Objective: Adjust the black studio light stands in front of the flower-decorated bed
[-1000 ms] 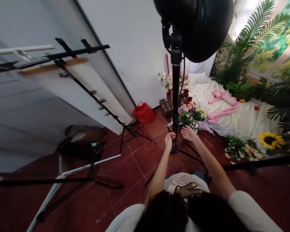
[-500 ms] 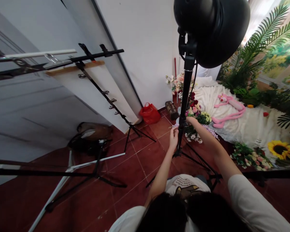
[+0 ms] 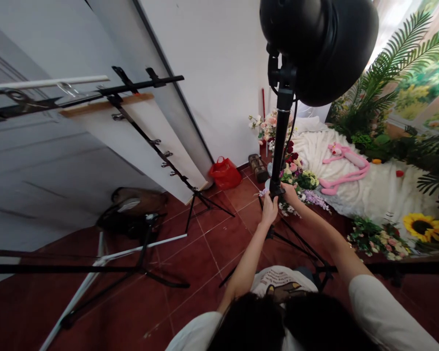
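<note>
A black light stand (image 3: 280, 146) rises in front of me, with a large black lamp head (image 3: 321, 46) on top and a thin cable hanging beside the pole. My left hand (image 3: 269, 208) is closed round the pole just below its black clamp (image 3: 276, 189). At the clamp's right side, my right hand (image 3: 289, 193) is closed against it, its fingertips partly hidden behind the pole. The stand's spread legs (image 3: 299, 241) rest on the red tiled floor.
At the left are a clipped white board (image 3: 131, 139), a dark bag (image 3: 131, 209) and white stand legs (image 3: 91, 278). A red bag (image 3: 225, 173) sits by the wall. Flowers (image 3: 295, 170), a pink plush toy (image 3: 351, 161) on white cloth and a sunflower (image 3: 424, 226) lie right.
My left hand has moved right and closed round the pole below the clamp; before, it was beside the pole. My right hand has moved slightly down. The view has shifted a little.
</note>
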The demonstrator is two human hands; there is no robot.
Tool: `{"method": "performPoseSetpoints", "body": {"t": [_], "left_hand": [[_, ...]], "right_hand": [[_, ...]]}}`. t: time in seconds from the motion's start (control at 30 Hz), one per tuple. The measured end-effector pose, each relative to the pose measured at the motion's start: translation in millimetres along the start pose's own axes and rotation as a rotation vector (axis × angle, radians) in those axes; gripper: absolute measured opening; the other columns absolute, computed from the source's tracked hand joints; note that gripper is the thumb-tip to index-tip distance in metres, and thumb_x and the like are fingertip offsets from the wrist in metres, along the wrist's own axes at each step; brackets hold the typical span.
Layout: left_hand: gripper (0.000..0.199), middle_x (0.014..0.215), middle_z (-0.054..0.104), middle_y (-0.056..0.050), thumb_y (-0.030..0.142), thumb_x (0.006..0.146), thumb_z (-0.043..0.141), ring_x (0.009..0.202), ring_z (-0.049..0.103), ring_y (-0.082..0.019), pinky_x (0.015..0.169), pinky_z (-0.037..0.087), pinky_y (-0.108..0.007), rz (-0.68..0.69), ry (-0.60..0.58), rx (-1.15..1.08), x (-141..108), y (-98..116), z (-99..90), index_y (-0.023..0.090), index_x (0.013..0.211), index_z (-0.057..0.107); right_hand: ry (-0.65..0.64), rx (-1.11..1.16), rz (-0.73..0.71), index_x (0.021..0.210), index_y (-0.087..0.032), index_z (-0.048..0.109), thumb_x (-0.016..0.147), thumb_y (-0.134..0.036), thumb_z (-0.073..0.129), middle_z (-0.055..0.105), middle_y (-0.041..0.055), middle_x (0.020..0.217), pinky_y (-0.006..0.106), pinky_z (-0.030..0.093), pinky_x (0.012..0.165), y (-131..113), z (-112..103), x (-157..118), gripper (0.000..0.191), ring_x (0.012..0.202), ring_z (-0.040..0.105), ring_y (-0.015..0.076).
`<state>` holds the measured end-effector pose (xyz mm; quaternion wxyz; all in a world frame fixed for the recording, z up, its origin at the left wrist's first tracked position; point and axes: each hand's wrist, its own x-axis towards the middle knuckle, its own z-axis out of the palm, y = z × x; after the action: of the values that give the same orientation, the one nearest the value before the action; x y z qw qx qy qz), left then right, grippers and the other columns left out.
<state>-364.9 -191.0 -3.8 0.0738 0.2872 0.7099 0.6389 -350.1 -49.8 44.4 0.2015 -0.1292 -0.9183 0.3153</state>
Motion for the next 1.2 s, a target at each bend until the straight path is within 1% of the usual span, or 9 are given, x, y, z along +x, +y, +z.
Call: {"method": "performPoseSetpoints", "body": {"t": [0.17,0.27,0.47,0.67,0.8,0.93,1.03,1.13,1.2], "left_hand": [[0.041,0.125,0.054,-0.019,0.045,0.096,0.035,0.120,0.054,-0.025,0.098,0.043,-0.042,0.056,-0.017,0.158,0,-5,0.9,0.015,0.125,0.037],[0.039,0.124,0.055,-0.019,0.044,0.096,0.036,0.119,0.055,-0.025,0.098,0.044,-0.042,0.076,-0.024,0.187,1,-4,-0.6,0.015,0.122,0.037],[0.039,0.124,0.055,-0.019,0.044,0.096,0.036,0.120,0.055,-0.024,0.098,0.044,-0.042,0.084,-0.025,0.191,1,-5,-1.3,0.015,0.122,0.037],[0.040,0.121,0.057,-0.019,0.045,0.096,0.035,0.116,0.057,-0.024,0.095,0.046,-0.041,0.093,-0.033,0.205,1,-5,-2.4,0.015,0.122,0.038],[0.039,0.123,0.056,-0.019,0.044,0.096,0.036,0.116,0.057,-0.024,0.096,0.046,-0.042,0.106,-0.020,0.201,2,-7,-1.7,0.015,0.122,0.037],[0.039,0.122,0.056,-0.020,0.040,0.096,0.036,0.116,0.057,-0.024,0.097,0.045,-0.044,0.128,-0.036,0.163,2,-10,-1.6,0.014,0.125,0.037],[0.042,0.126,0.054,-0.021,0.038,0.094,0.036,0.122,0.053,-0.025,0.104,0.041,-0.046,0.171,-0.076,0.150,2,-12,-2.6,0.012,0.127,0.040],[0.047,0.137,0.048,-0.021,0.037,0.093,0.036,0.133,0.043,-0.026,0.111,0.035,-0.046,0.192,-0.076,0.150,2,-10,-4.0,0.012,0.132,0.039],[0.050,0.140,0.045,-0.021,0.038,0.094,0.035,0.135,0.042,-0.026,0.111,0.035,-0.045,0.171,-0.086,0.150,1,-8,-5.5,0.012,0.136,0.036]], "right_hand": [[0.038,-0.376,-0.038,0.088,-0.013,0.066,0.094,-0.020,0.042,0.066,0.0105,0.075,0.025,0.037,0.062,19,15,-13,0.027,0.069,0.058,0.0184],[0.010,-0.480,-0.112,0.097,-0.013,0.066,0.096,-0.020,0.039,0.067,0.0105,0.080,0.024,0.036,0.062,26,16,-18,0.028,0.072,0.060,0.0180],[-0.108,-0.548,-0.256,0.124,-0.013,0.055,0.095,-0.017,0.039,0.065,0.0123,0.104,0.023,0.039,0.063,25,-4,-26,0.033,0.084,0.061,0.0177],[-0.269,-0.575,-0.365,0.119,-0.014,0.057,0.095,-0.019,0.041,0.064,0.0121,0.107,0.023,0.043,0.062,26,-27,-25,0.029,0.085,0.063,0.0180],[-0.101,-0.419,-0.370,0.121,-0.015,0.054,0.093,-0.020,0.041,0.060,0.0142,0.121,0.028,0.050,0.074,20,-31,-31,0.032,0.097,0.063,0.0205],[0.105,-0.116,-0.390,0.124,-0.014,0.051,0.083,-0.033,0.056,0.060,0.0156,0.121,0.039,0.049,0.093,-8,-21,-38,0.045,0.110,0.059,0.0256],[0.177,0.091,-0.232,0.105,-0.016,0.062,0.073,-0.046,0.068,0.067,0.0124,0.104,0.043,0.049,0.093,-36,-4,-35,0.044,0.102,0.062,0.0272],[0.182,0.356,0.038,0.081,-0.019,0.065,0.067,-0.052,0.073,0.068,0.0065,0.075,0.039,0.055,0.081,-59,10,-25,0.036,0.084,0.067,0.0250],[0.151,0.470,0.130,0.071,-0.020,0.064,0.065,-0.054,0.074,0.065,0.0037,0.061,0.036,0.056,0.071,-69,15,-17,0.036,0.071,0.067,0.0230]]}}
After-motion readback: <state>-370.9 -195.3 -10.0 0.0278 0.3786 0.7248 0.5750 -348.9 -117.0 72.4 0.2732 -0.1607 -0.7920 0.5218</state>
